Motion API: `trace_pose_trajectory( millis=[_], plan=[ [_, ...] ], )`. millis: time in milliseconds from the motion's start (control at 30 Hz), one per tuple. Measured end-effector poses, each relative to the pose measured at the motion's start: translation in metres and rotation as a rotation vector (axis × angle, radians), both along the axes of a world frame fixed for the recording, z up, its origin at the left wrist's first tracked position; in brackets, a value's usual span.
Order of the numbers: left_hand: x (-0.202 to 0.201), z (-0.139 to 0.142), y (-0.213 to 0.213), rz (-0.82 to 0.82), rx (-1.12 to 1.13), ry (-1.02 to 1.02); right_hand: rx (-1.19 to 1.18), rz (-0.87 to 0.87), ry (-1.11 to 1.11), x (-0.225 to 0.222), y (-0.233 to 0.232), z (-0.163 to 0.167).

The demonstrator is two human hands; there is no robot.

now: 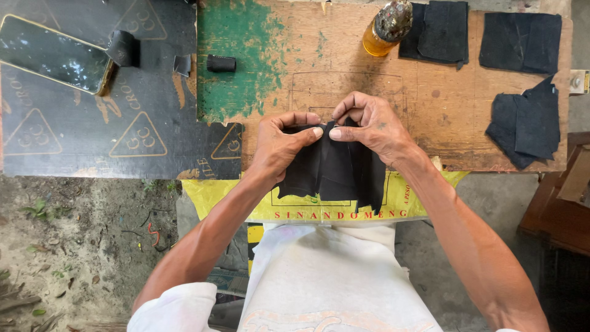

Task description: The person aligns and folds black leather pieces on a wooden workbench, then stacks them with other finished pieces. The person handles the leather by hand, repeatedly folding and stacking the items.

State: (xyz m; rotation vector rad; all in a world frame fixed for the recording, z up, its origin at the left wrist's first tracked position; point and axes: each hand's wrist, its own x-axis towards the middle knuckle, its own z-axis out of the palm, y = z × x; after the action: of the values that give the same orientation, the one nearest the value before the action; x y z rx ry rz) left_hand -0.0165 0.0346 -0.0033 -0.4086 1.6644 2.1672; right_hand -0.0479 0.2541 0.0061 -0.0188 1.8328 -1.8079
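My landmark is the worn wooden board in front of me, patched with green paint at its far left. The only container here is the amber glue bottle standing at the board's far edge, holding a yellowish liquid; its grimy cap hides the neck.

The board lies beside a black printed sheet to its left, where a phone rests with its screen up. A yellow printed bag sticks out from under the board's near edge, above my lap. Beyond that lies bare dirt ground with scattered leaves.

On the board's right side lie cut black leather pieces, two more at the far right corner. A small black cylinder sits on the green patch; I cannot tell what it is.

At the board's near edge, my left hand and right hand both pinch the top of a folded black leather piece, thumbs and forefingers closed on it. Its lower part hangs over the yellow bag, and its folds are hard to make out.
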Motion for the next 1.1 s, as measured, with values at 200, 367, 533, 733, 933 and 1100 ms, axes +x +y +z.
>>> trace_pose_trajectory(
  millis=[200, 367, 533, 733, 933, 1100],
  plan=[
    [0.0, -0.003, -0.001, -0.005, -0.043, 0.03, -0.042, -0.034, 0.04, 0.001, -0.005, 0.002],
    [-0.001, -0.009, -0.001, -0.013, -0.06, 0.072, -0.007, -0.027, 0.048, 0.001, -0.006, 0.003],
    [0.0, -0.009, -0.002, -0.014, -0.061, 0.063, -0.028, -0.019, 0.058, 0.002, -0.006, 0.002],
    [-0.001, -0.009, -0.004, -0.02, -0.087, 0.064, -0.01, -0.011, 0.061, 0.002, -0.006, 0.0],
    [0.001, -0.01, 0.001, -0.038, -0.205, 0.073, 0.06, 0.025, 0.124, 0.004, -0.009, -0.004],
    [-0.003, 0.001, -0.015, -0.226, -0.304, 0.379, -0.014, -0.002, 0.126, -0.001, -0.009, 0.009]
  ],
)
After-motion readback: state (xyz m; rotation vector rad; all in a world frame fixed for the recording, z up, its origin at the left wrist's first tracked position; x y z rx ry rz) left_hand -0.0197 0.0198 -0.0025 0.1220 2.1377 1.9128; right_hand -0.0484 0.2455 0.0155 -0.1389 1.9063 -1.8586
